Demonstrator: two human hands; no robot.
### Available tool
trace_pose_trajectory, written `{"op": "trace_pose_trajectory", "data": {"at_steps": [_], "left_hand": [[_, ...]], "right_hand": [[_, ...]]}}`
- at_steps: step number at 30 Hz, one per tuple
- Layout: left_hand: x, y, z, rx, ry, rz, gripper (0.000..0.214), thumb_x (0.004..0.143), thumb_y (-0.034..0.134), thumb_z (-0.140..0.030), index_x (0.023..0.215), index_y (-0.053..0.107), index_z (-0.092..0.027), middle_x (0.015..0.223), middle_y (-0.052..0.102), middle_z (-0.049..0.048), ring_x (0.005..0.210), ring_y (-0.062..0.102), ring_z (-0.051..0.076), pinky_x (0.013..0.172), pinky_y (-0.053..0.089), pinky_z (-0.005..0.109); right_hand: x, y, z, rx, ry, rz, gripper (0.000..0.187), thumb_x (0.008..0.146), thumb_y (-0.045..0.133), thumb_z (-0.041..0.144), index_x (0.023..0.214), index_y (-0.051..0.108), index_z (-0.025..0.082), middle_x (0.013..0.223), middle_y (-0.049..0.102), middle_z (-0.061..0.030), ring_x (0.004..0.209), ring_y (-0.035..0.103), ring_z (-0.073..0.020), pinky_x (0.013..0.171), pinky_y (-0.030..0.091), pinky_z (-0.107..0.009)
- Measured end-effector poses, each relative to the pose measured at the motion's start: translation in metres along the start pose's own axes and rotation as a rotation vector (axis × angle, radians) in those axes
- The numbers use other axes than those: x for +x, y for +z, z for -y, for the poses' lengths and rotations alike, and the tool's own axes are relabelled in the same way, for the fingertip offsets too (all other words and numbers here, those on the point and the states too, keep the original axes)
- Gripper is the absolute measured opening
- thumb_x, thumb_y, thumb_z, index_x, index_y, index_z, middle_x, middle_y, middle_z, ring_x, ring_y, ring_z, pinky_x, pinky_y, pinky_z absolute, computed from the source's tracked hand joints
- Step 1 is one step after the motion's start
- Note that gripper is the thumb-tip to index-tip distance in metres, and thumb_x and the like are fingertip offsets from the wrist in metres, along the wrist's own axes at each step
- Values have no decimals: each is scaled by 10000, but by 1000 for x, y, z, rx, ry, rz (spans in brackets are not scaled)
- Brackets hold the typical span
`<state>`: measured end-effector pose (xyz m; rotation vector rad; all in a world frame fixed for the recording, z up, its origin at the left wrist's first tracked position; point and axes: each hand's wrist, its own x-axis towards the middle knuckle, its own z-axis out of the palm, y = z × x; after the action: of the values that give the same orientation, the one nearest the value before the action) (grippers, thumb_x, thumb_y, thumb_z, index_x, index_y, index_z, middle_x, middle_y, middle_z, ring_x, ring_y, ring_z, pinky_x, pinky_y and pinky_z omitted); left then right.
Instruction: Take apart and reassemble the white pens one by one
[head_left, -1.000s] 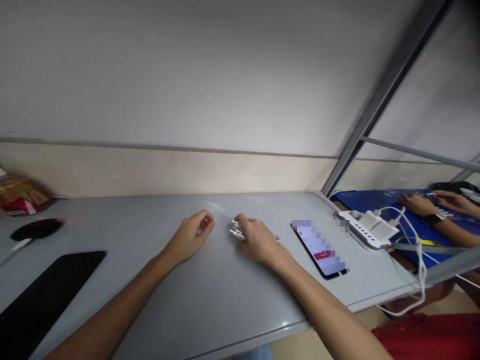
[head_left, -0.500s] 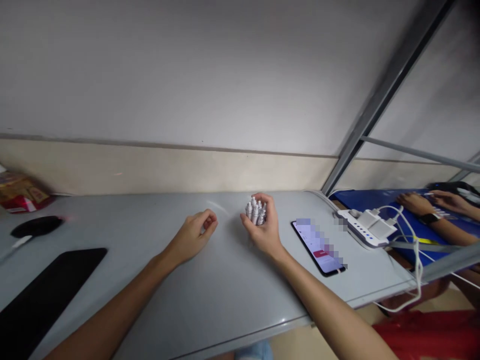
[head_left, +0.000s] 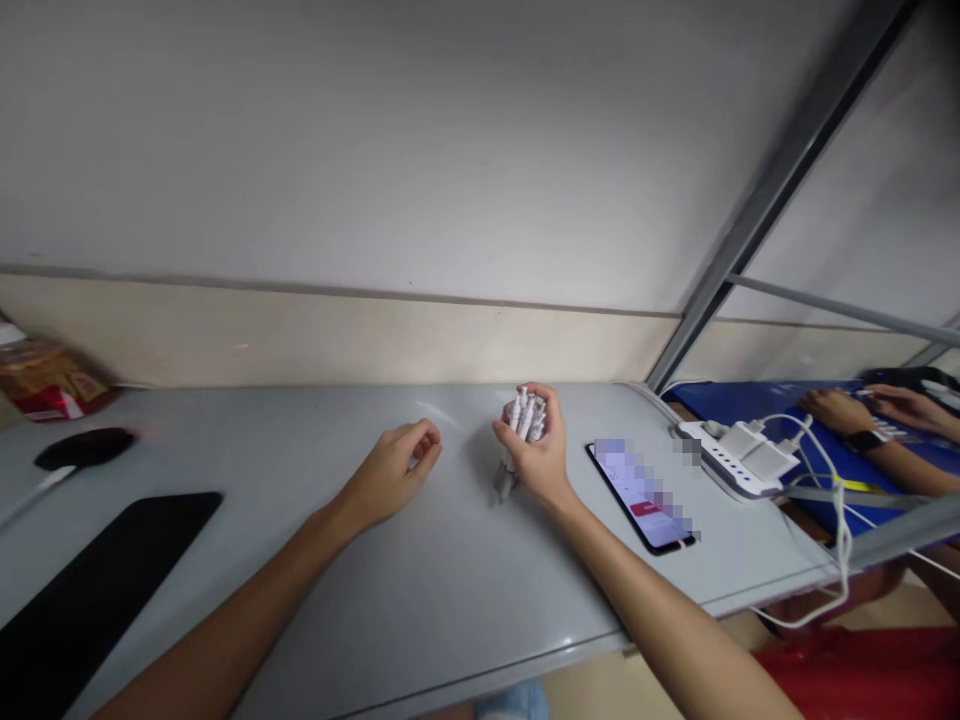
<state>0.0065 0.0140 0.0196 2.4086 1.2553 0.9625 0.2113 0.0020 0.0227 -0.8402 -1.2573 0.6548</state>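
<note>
White sticks (head_left: 528, 411) in right hand (head_left: 547, 455), long axes steep, narrow tips up

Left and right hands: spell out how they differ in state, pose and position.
The right hand grips a bundle of whitish sticks; the left hand shows nothing in it.
The right hand wraps around the bundle, whose ends poke out above and below; the left hand is only loosely curled.
The right hand is close to the phone; the left hand is farther from it.
Both are bare, with bent fingers.
</note>
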Motion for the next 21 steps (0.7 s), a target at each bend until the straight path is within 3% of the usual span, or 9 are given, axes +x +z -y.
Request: {"op": "trace_pose_trajectory", "data": {"at_steps": [11,21], "left_hand": [[-1,1,-1,12,13,19,173,917,423,-284,806,522,-195,735,580,-7,646,534,126,638,409,263],[0,1,0,57,52,31,148,893,445,-256,784,524,-194,729,589,-3,663,546,135,648,420,261]], "right_hand": [[-2,3,9,-10,14,176,410,726,625,170,1100,467,231,820,566,19,694,552,-125,660,465,-265],[-6,7,-8,-45,4,123,511,727,622,169,1189,416,243,824,560,22,691,552,-126,671,471,-261]]}}
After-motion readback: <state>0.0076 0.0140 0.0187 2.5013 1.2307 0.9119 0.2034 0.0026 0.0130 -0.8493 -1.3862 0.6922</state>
